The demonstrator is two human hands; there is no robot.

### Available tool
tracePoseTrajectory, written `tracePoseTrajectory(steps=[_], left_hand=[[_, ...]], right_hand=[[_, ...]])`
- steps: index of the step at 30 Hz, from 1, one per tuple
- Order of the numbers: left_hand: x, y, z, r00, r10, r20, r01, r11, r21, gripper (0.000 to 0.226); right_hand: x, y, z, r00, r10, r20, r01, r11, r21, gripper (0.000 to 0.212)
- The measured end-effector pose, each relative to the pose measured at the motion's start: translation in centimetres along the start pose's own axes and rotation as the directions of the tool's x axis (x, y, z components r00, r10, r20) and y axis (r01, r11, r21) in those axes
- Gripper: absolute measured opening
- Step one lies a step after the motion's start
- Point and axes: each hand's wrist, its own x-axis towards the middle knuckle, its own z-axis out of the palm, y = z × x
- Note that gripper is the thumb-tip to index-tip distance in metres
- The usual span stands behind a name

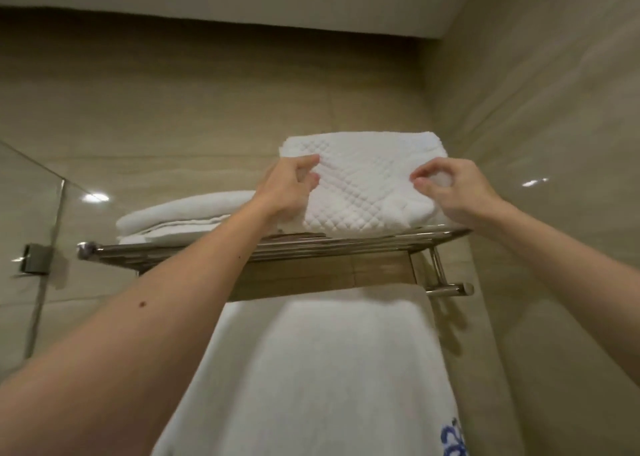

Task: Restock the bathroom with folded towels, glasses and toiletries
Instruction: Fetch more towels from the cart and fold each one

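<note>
White cotton, diamond-quilted: the quilted towel [363, 185], folded into a thick block, lay on top of the chrome towel rack [156, 249] at its right end. Its front edge sat at the rack's front rail and its back was close to the tiled wall behind the rack.

Hands: the left hand [289, 187] was at the towel's left front corner, thumb above and fingers curled against the fabric. The right hand [457, 192] was at the right front corner, fingertips curled in and pinching a fold. Both were grasping the towel, not released.

Step, as judged: the towel part of the restock, with this piece being seated and squared on the shelf. The next move would call for easing it back from the rail, levelling the fold and then letting go with both hands without dragging the top layer.

Also on the rack: smooth folded towels [180, 215] at the left end. Below the rack: a hanging towel [311, 369] over the lower bar, with a blue motif near its bottom right. No glasses or toiletries were in view.
</note>
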Motion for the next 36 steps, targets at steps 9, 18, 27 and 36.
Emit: tracePoseTrajectory(steps=[9, 18, 27, 36], left_hand=[[5.2, -4.6, 1.9, 0.926, -0.319, 0.200, 0.262, 0.928, 0.263, 0.034], [5.6, -4.1, 2.7, 0.870, -0.405, 0.281, 0.196, 0.807, 0.557, 0.034], [3.3, -3.4, 2.7, 0.986, -0.117, 0.118, 0.020, 0.790, 0.613, 0.022], [-4.4, 0.5, -0.4, 0.965, 0.262, 0.034, -0.258, 0.906, 0.336, 0.037]], right_hand=[[4.7, 4.8, 4.6, 0.972, 0.234, 0.011, -0.235, 0.969, 0.072, 0.020], [5.8, 5.0, 6.1, 0.929, 0.340, 0.147, -0.299, 0.923, -0.242, 0.024], [3.2, 5.0, 6.0, 0.964, 0.264, 0.000, -0.248, 0.906, -0.342, 0.055], [-7.5, -1.1, 3.6, 0.969, -0.058, -0.241, 0.024, 0.990, -0.139, 0.014]])
